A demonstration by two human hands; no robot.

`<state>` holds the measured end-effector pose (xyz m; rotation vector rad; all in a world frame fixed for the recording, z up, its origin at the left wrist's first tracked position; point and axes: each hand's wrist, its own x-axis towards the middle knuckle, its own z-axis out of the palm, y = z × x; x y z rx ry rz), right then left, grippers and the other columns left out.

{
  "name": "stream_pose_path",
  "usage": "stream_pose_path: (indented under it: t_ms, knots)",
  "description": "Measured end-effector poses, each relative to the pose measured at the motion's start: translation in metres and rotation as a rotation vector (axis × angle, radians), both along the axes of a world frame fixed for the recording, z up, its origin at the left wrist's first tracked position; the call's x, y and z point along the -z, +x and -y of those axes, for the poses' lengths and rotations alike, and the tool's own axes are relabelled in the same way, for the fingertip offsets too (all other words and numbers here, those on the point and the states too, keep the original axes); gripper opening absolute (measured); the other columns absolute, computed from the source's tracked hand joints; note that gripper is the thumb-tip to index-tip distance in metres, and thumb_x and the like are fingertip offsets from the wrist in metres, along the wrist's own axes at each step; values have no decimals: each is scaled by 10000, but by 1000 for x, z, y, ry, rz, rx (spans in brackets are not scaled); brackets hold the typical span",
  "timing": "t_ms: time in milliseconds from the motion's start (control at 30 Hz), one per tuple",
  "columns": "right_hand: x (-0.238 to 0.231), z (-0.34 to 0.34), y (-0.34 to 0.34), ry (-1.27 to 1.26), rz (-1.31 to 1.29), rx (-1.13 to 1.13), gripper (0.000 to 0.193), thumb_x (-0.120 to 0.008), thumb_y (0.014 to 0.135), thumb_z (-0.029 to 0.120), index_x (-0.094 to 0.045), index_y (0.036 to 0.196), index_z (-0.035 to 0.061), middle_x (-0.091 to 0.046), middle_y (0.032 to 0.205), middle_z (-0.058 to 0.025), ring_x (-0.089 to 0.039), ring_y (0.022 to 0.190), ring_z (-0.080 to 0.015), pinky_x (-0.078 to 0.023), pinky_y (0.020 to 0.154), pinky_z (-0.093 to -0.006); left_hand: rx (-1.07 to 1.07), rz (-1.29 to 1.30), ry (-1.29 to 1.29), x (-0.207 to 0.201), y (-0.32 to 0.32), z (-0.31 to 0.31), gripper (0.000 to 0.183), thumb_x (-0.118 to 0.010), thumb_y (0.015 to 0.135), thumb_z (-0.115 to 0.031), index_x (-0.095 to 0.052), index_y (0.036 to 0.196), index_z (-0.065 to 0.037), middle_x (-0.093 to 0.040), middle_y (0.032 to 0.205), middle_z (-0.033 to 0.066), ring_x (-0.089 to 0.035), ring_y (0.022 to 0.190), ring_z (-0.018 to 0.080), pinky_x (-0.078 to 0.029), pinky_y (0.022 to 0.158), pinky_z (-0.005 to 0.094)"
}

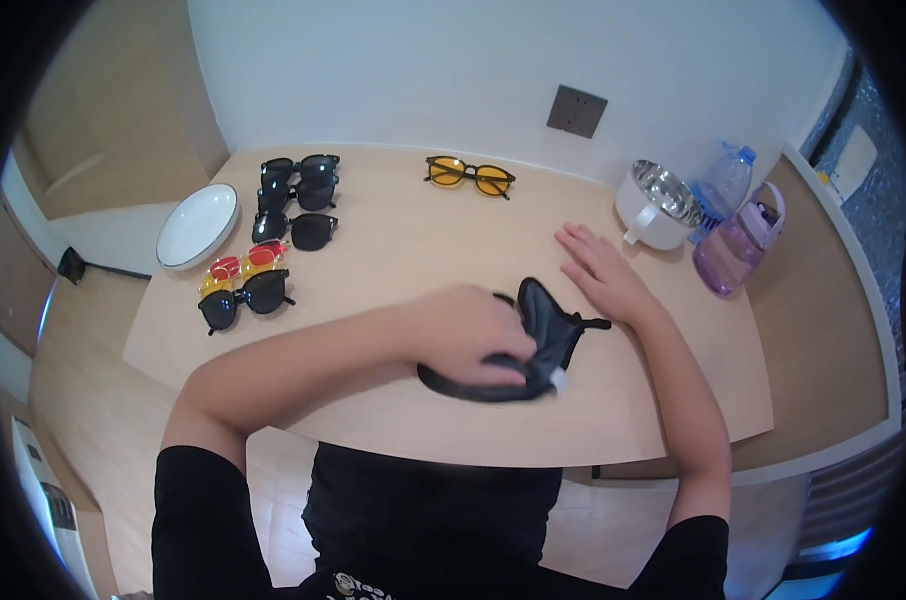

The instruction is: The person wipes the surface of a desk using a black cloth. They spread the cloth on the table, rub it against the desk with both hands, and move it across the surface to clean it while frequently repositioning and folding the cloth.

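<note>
A soft black case (551, 312), lying open near the front middle of the table, looks like a zip-up glasses case with a short strap and a small white tag. My left hand (478, 338) reaches across from the left and grips its near part with curled fingers, slightly blurred. The hand covers much of the case, so I cannot tell what is inside. To the right of the case, my right hand (608, 278) rests on the tabletop with its fingers stretched out, holding nothing. Yellow-lensed glasses (470, 176) with dark frames lie beyond both hands.
Several dark sunglasses (296, 230) line the table's left side, with red-lensed glasses (245, 264) among them. A white dish (199, 228) sits at the far left. Far right stand a white steel-lined cup (655, 207), a clear blue-capped bottle (725, 185) and a purple bottle (735, 250).
</note>
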<state>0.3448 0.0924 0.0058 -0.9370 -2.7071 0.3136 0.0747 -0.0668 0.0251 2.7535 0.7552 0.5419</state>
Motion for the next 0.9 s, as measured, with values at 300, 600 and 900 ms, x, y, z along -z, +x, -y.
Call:
stream_pose_path:
  t_ms: [300, 600, 900]
  knots:
    - [-4, 4, -2, 13, -12, -11, 605, -504, 1123, 410, -437, 1643, 108, -394, 1719, -168, -308, 1619, -359, -218, 1319, -532, -607, -106, -3, 2, -61, -43, 329, -677, 1009, -464, -717, 1034, -138, -719, 911, 121, -706, 925, 343, -549, 778, 476]
    - [0, 1, 3, -8, -30, -1, 623, -528, 1112, 395, -401, 1665, 138, -419, 1704, -176, -320, 1614, -370, -223, 1314, -547, -199, -12, 49, 2, -17, -11, 249, -718, 986, -372, -679, 897, -143, -677, 824, 76, -672, 847, 329, -535, 749, 467]
    - [0, -4, 4, 37, 42, -12, 555, -496, 1128, 397, -492, 1621, 143, -397, 1723, -142, -320, 1614, -356, -219, 1315, -542, 83, 82, -44, 4, -5, -8, 287, -736, 984, -396, -669, 874, -140, -645, 796, 84, -664, 843, 329, -523, 726, 469]
